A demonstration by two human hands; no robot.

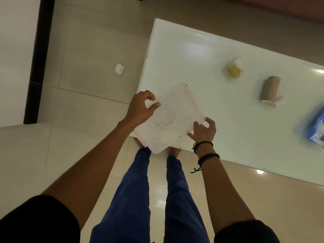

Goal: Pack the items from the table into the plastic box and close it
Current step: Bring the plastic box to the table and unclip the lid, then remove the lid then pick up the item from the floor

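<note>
A clear plastic box [168,118] with its lid on sits at the near left corner of the white table [228,137], partly over the edge. My left hand [142,107] grips its left rim, thumb on the lid. My right hand [203,130] holds its right near corner, fingers curled at the edge. Farther right on the table lie a yellow and white sponge-like item [235,67], a brown roll [270,88] with a small white piece [278,101] at its end, and a blue and white packet [317,127] at the frame's right edge.
The table's near edge runs diagonally from the box to the lower right. A small white object [119,69] lies on the tiled floor left of the table. A dark vertical strip [38,58] stands at far left. My legs are below the box.
</note>
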